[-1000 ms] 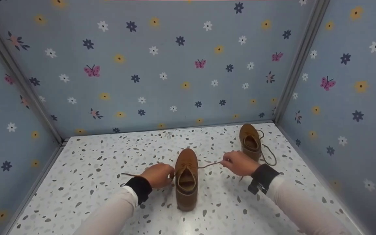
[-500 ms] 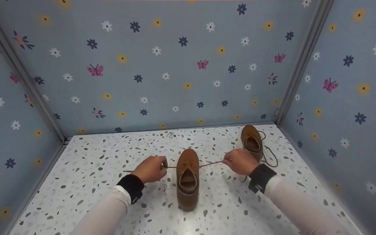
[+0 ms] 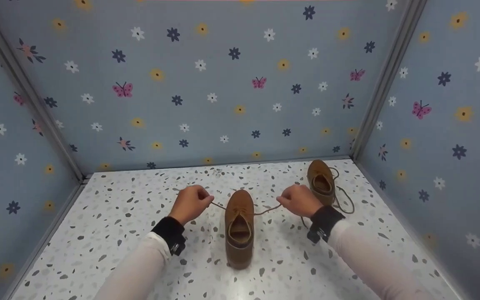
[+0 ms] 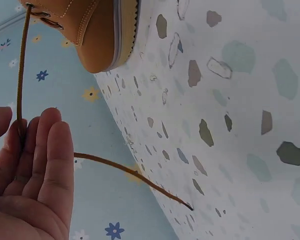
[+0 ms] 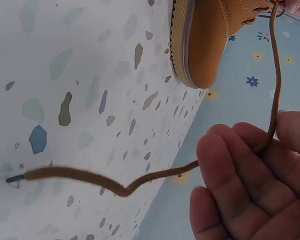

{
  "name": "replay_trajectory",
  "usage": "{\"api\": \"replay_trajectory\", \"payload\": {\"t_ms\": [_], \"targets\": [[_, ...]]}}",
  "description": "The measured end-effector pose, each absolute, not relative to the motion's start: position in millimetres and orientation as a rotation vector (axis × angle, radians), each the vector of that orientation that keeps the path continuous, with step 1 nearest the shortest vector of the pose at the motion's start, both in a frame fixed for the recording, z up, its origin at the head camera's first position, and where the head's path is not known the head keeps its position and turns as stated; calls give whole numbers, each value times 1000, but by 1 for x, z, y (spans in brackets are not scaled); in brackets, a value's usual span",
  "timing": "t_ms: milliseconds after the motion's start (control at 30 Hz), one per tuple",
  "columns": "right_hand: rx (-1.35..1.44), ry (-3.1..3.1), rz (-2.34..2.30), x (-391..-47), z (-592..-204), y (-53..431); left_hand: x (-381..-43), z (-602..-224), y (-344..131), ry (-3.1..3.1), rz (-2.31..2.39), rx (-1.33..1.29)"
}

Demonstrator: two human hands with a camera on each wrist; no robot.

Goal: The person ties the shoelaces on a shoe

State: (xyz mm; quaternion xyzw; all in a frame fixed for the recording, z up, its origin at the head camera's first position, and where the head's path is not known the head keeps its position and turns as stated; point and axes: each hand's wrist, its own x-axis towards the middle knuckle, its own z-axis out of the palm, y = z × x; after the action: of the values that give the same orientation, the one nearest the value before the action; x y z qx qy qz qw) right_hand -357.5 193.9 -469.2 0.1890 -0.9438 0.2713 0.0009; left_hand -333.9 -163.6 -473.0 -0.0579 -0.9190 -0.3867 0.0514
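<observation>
A tan ankle shoe (image 3: 240, 204) stands upright mid-floor, toe toward the back wall. To its left, my left hand (image 3: 191, 203) pinches one end of its brown shoelace (image 3: 219, 205) between thumb and fingers; in the left wrist view the loose tail (image 4: 135, 173) hangs past the fingers to a dark tip. On the other side, my right hand (image 3: 300, 201) pinches the opposite shoelace end (image 3: 267, 210), which sags a little toward the shoe. Its tail (image 5: 85, 175) trails out with a dark tip in the right wrist view. Both hands are raised above the floor, apart from the shoe.
A second tan shoe (image 3: 320, 177) stands at the back right, its undone lace (image 3: 344, 200) looping on the floor beside it. Flower-patterned panels (image 3: 223, 83) wall in the speckled white floor (image 3: 131, 216) at the back and both sides.
My left hand has moved from beside the shoe outward, then up and forward, drawing its lace end out. My right hand has shifted slightly left and forward, and its lace has slackened a little.
</observation>
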Motion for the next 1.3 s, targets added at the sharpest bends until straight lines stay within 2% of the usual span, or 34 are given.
{"api": "replay_trajectory", "payload": {"t_ms": [333,633,867,1300], "targets": [[467,-2920,1100,-366,-455,178,-340,-465,-158,-2800,-1184,-107],[501,-2945,875,-373,-443,166,-343,-460,-153,-2794,-1165,-183],[451,-2919,935,-378,-441,162,-347,-454,-144,-2756,-1316,-178],[282,-2693,1659,-383,-427,158,-359,-445,-112,-2645,-1722,-301]]}}
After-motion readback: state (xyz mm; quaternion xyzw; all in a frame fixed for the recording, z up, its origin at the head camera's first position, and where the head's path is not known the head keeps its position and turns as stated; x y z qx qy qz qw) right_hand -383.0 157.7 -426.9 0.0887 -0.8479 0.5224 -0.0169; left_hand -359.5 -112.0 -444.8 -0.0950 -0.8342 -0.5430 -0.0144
